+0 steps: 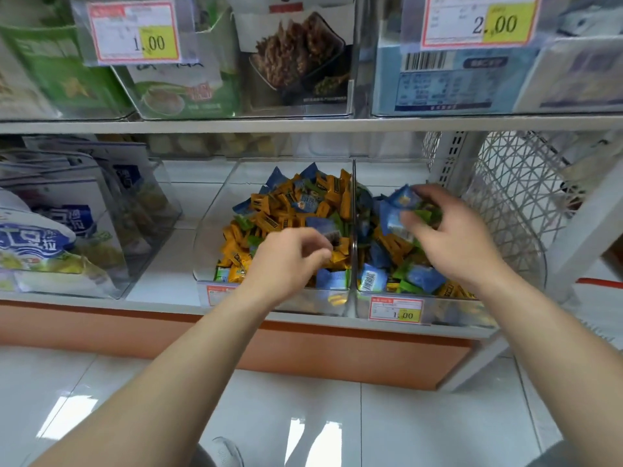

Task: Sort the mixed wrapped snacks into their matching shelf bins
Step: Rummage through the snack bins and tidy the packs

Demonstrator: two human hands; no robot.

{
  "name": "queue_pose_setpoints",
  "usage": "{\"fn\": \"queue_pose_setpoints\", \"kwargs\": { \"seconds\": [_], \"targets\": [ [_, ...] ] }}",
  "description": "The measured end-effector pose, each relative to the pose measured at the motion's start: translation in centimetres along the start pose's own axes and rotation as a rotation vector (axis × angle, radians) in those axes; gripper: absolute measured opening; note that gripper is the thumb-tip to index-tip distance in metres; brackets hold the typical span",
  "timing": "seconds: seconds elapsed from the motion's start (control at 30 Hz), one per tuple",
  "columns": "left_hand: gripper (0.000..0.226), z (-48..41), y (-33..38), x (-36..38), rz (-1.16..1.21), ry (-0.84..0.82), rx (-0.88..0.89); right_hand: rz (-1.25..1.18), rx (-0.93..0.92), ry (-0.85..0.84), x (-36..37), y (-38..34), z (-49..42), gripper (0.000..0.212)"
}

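Reaching into both clear bins at once: my right hand (448,237) pinches blue packets (397,210) above the right bin (448,310), over its blue, green and orange mix. My left hand (290,261) hovers curled over the left bin (209,244), mostly orange snacks (269,210); whether it holds anything, I cannot tell.

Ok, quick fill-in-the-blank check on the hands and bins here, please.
The right hand grips ___ wrapped snacks.
The left hand is over the ___ bin.
The price tag on the right bin reads ___.
Missing words: blue; left; 1.00.
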State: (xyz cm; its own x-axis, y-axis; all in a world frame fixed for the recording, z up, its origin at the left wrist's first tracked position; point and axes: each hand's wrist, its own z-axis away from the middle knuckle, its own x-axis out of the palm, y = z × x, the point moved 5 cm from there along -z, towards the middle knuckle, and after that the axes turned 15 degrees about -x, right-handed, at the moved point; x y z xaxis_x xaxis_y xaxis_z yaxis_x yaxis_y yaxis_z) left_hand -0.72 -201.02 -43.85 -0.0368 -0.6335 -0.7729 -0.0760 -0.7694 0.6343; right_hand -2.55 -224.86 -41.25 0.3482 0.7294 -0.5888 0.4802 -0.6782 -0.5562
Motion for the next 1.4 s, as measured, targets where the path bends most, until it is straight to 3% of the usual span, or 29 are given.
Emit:
{"fn": "queue_pose_setpoints", "kwargs": {
  "seconds": [0.17,0.2,0.27,0.37,0.43,0.53,0.6,0.7,0.83,0.9,1.03,1.2,1.3,1.4],
  "targets": [
    [0.037,-0.8,-0.1,1.9,-0.358,-0.108,-0.009,0.520,0.109,-0.571,2.9,3.1,1.9,0.052],
    [0.036,-1.0,0.0,2.0,-0.393,-0.099,-0.004,0.579,0.107,-0.557,3.0,2.7,1.7,0.054],
    [0.031,-1.2,0.1,2.1,-0.411,-0.109,0.008,0.605,0.009,-0.376,2.8,0.9,0.5,0.052],
    [0.017,-1.1,0.0,1.2,-0.289,-0.161,0.046,0.329,-0.156,-0.232,4.3,-2.3,-1.9,0.041],
    [0.008,-1.0,-0.7,-0.7,-0.152,-0.131,0.035,0.262,-0.221,-0.359,6.9,-3.5,-3.6,0.044],
    [0.011,-1.3,-2.9,-4.1,0.073,-0.006,-0.074,0.358,-0.199,-0.615,10.2,-4.0,-5.4,0.053],
    [0.013,-1.7,-4.5,-5.7,0.114,0.094,-0.151,0.454,-0.193,-0.721,11.4,-3.8,-5.9,0.047],
    [0.009,-2.5,-6.8,-7.2,0.101,0.224,-0.225,0.529,-0.230,-0.642,11.6,-3.3,-6.8,0.027],
    [0.021,-3.9,-8.5,-8.1,0.132,0.346,-0.200,0.231,-0.154,-0.348,11.0,-2.7,-9.4,0.021],
    [0.026,-4.6,-8.4,-7.3,0.105,0.316,-0.182,0.252,-0.192,-0.445,12.6,-2.8,-10.6,0.027],
    [0.039,-5.7,-9.3,-4.6,0.057,0.108,-0.314,0.326,-0.207,-0.704,16.1,-3.0,-11.2,0.025],
    [0.036,-5.9,-9.8,-5.2,0.104,0.110,-0.298,0.439,-0.262,-0.678,15.8,-3.0,-11.4,0.035],
    [0.028,-5.4,-9.4,-5.6,0.216,0.142,-0.268,0.381,-0.267,-0.678,15.0,-2.8,-10.9,0.022],
    [0.028,-5.2,-8.7,-5.5,0.263,0.138,-0.241,0.311,-0.219,-0.709,13.7,-2.6,-10.6,0.028]
  ]
}}
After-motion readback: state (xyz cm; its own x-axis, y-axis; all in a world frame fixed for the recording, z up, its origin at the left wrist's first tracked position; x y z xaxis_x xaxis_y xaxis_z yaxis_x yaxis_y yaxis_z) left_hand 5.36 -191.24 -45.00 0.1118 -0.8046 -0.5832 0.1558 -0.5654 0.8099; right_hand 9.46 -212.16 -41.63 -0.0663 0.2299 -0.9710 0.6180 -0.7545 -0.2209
